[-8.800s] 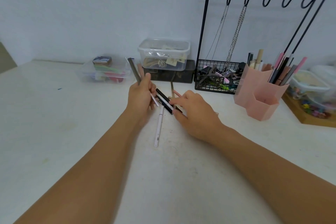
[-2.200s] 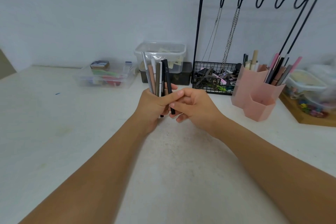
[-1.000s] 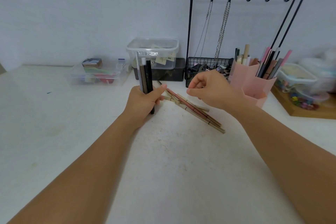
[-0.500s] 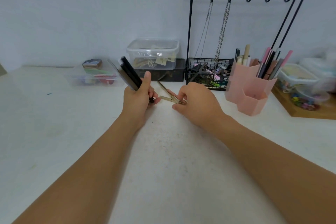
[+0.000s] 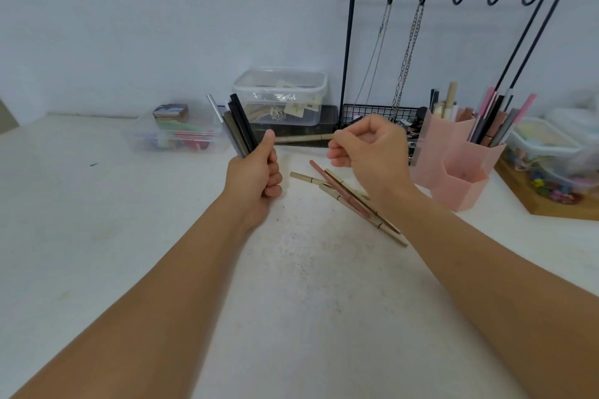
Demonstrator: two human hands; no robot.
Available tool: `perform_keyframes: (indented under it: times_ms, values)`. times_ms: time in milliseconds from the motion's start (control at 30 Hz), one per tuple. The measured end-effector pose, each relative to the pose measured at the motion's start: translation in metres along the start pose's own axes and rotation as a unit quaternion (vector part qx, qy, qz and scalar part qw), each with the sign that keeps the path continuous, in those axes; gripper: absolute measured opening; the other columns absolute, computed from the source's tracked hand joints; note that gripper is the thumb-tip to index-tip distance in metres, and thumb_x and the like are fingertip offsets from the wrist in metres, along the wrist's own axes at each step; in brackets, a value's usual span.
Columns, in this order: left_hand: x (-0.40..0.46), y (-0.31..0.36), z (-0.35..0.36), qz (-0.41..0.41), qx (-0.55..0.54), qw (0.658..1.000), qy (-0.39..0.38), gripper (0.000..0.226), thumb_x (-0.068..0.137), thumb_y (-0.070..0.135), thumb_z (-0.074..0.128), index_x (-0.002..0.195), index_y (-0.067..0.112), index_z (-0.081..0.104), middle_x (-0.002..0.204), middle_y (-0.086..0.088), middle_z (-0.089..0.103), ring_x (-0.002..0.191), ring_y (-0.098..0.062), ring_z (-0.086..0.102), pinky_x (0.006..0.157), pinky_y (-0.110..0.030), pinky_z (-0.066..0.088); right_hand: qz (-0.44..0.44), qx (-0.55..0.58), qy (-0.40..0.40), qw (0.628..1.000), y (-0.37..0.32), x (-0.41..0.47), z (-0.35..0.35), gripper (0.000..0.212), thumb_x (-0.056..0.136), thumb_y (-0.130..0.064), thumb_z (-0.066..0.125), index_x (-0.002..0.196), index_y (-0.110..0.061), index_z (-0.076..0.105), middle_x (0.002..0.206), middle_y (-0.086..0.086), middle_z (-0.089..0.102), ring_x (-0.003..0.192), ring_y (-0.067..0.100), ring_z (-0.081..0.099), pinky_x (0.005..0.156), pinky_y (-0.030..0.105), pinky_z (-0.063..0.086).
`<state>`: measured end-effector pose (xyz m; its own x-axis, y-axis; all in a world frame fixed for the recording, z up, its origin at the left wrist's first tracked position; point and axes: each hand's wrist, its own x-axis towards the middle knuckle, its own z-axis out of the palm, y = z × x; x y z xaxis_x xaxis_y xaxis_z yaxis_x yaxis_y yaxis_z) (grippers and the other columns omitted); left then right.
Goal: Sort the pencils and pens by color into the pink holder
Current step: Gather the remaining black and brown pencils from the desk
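My left hand (image 5: 256, 175) grips a bundle of dark and silver pens (image 5: 236, 125) that stick up and lean left. My right hand (image 5: 369, 152) is raised above the table and pinches one beige pencil (image 5: 304, 138), held level and pointing left. Below it, several beige pencils and one reddish pencil (image 5: 350, 199) lie in a loose heap on the white table. The pink holder (image 5: 453, 165) stands to the right, with several pens in its two back compartments; its low front compartment looks empty.
A black hook rack with a wire basket (image 5: 379, 112) stands behind my right hand. Clear plastic boxes (image 5: 280, 95) sit at the back, another clear box (image 5: 176, 136) at the left, and a wooden tray with tubs (image 5: 551, 172) at the right.
My right hand has risen from the heap on the table with one beige pencil in its fingers. My left hand has turned its pen bundle more upright.
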<state>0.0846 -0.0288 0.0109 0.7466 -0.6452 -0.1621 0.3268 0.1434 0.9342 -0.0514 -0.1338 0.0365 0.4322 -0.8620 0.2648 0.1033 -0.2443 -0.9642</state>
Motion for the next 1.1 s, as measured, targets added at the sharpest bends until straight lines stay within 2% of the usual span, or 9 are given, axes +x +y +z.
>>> perform_keyframes:
  times_ms: [167, 233, 333, 467, 533, 700, 900, 1033, 1100]
  values:
    - [-0.007, 0.003, 0.006, -0.005, -0.048, 0.999, -0.022, 0.043, 0.083, 0.051, 0.076, 0.094, 0.012, 0.062, 0.055, 0.007, 0.021, 0.047, -0.008, 0.016, 0.041, -0.020, 0.015, 0.149, 0.240, -0.086, 0.955, -0.002, -0.013, 0.010, 0.013, 0.083, 0.011, 0.070, 0.081, 0.001, 0.062, 0.083, 0.023, 0.073, 0.074, 0.028, 0.073, 0.072, 0.030, 0.063]
    - [-0.009, 0.002, 0.009, 0.002, -0.059, 0.997, -0.044, 0.057, 0.070, 0.053, 0.081, 0.103, 0.009, 0.065, 0.056, 0.007, 0.021, 0.048, -0.008, 0.016, 0.041, -0.019, 0.015, 0.173, 0.243, -0.148, 0.943, 0.001, -0.017, 0.011, 0.010, 0.082, 0.010, 0.071, 0.084, 0.003, 0.064, 0.087, 0.023, 0.072, 0.078, 0.027, 0.074, 0.071, 0.026, 0.061]
    - [-0.012, -0.001, 0.011, 0.017, -0.045, 0.997, -0.063, 0.072, 0.054, 0.052, 0.086, 0.105, 0.009, 0.060, 0.050, 0.007, 0.029, 0.044, -0.008, 0.023, 0.042, -0.020, 0.021, 0.159, 0.175, -0.213, 0.948, 0.006, -0.022, 0.015, 0.009, 0.080, 0.007, 0.075, 0.086, 0.005, 0.069, 0.088, 0.025, 0.074, 0.080, 0.030, 0.075, 0.072, 0.025, 0.060]
    - [-0.010, -0.008, 0.009, 0.019, 0.010, 0.999, -0.045, 0.031, 0.078, 0.039, 0.084, 0.077, 0.012, 0.070, 0.050, 0.007, 0.048, 0.047, -0.010, 0.045, 0.052, -0.024, 0.038, 0.144, 0.108, -0.247, 0.952, 0.008, -0.028, 0.017, 0.019, 0.076, 0.010, 0.079, 0.091, 0.012, 0.067, 0.085, 0.027, 0.074, 0.077, 0.032, 0.077, 0.068, 0.024, 0.060]
    - [-0.007, -0.010, 0.008, 0.021, 0.023, 0.998, -0.053, 0.029, 0.082, 0.037, 0.083, 0.068, 0.015, 0.069, 0.059, 0.001, 0.053, 0.055, -0.015, 0.051, 0.055, -0.027, 0.043, 0.131, 0.081, -0.249, 0.956, 0.008, -0.028, 0.016, 0.021, 0.074, 0.012, 0.079, 0.090, 0.014, 0.066, 0.080, 0.024, 0.074, 0.074, 0.030, 0.077, 0.066, 0.025, 0.060]
    - [-0.009, -0.010, 0.010, 0.032, 0.061, 0.994, -0.084, 0.027, 0.093, 0.037, 0.071, 0.084, 0.011, 0.073, 0.074, -0.006, 0.072, 0.064, -0.026, 0.061, 0.059, -0.033, 0.049, 0.077, -0.045, -0.210, 0.974, 0.011, -0.024, 0.016, 0.026, 0.068, 0.008, 0.086, 0.085, 0.014, 0.066, 0.072, 0.025, 0.071, 0.061, 0.024, 0.072, 0.070, 0.041, 0.064]
    - [-0.010, -0.006, 0.009, 0.013, 0.061, 0.996, -0.064, 0.033, 0.100, 0.041, 0.060, 0.081, 0.015, 0.066, 0.073, -0.003, 0.069, 0.057, -0.014, 0.056, 0.056, -0.029, 0.048, 0.028, -0.173, -0.230, 0.957, -0.004, -0.010, 0.004, 0.024, 0.072, -0.016, 0.090, 0.076, -0.001, 0.071, 0.067, 0.012, 0.074, 0.062, 0.021, 0.072, 0.056, 0.030, 0.060]
    - [-0.009, -0.006, 0.008, -0.005, 0.024, 0.996, -0.087, 0.036, 0.102, 0.040, 0.057, 0.076, 0.016, 0.058, 0.059, -0.002, 0.056, 0.069, -0.018, 0.063, 0.079, -0.039, 0.059, 0.003, -0.308, -0.181, 0.934, -0.026, 0.016, -0.024, 0.020, 0.083, -0.028, 0.080, 0.085, -0.011, 0.071, 0.079, 0.005, 0.075, 0.068, 0.015, 0.074, 0.053, 0.020, 0.056]
    - [-0.010, -0.004, 0.008, -0.024, 0.016, 0.994, -0.103, 0.035, 0.102, 0.040, 0.057, 0.075, 0.017, 0.054, 0.057, 0.001, 0.047, 0.062, -0.015, 0.059, 0.062, -0.032, 0.059, 0.029, -0.382, -0.219, 0.897, -0.029, 0.023, -0.036, 0.019, 0.086, -0.030, 0.077, 0.087, -0.012, 0.071, 0.083, 0.002, 0.075, 0.071, 0.013, 0.073, 0.053, 0.020, 0.052]
